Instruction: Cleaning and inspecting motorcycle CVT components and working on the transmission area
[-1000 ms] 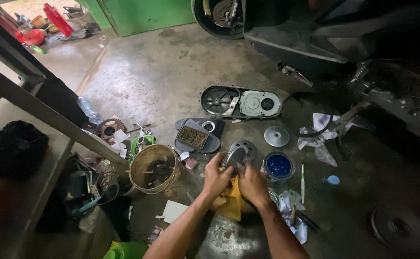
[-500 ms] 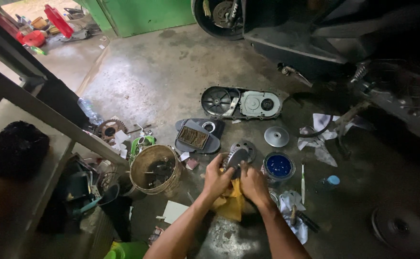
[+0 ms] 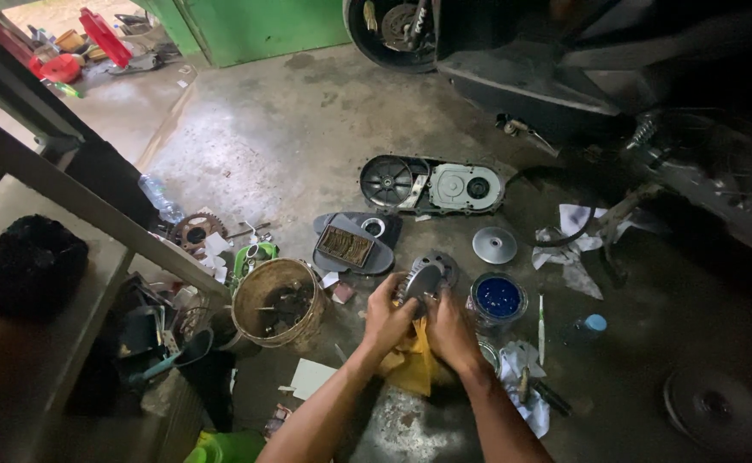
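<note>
At the far left of the frame a dark bundle (image 3: 20, 266) lay on a shelf under the slanted metal frame (image 3: 75, 193). Right of it, in the lower left-centre, stood a round woven basket (image 3: 277, 302) with loose metal bits inside, and above it a rusty sprocket (image 3: 197, 230) lay flat on the concrete floor (image 3: 307, 129).

Near the lower middle, our left hand (image 3: 386, 319) and right hand (image 3: 449, 330) met over a yellow rag (image 3: 412, 364). Both gripped a round grey finned metal part (image 3: 420, 281), held just above the floor between the basket and the blue tin. The left fingers curled around its left edge; the right fingers pressed against its lower right side, thumb on top. How tightly they held, we could not tell.

Above the hands lay a dark air-filter housing (image 3: 354, 243), and beyond it the long engine side cover (image 3: 431, 183). To the right sat an open tin of blue grease (image 3: 498, 297), a bare metal disc (image 3: 494, 244) and crumpled white paper (image 3: 569, 249). A scooter (image 3: 582, 77) filled the upper right.

We judged the part could slip if our fingers were greasy, and it might fall onto the concrete or knock the tin just beside it. The rag could also catch in the fins.
</note>
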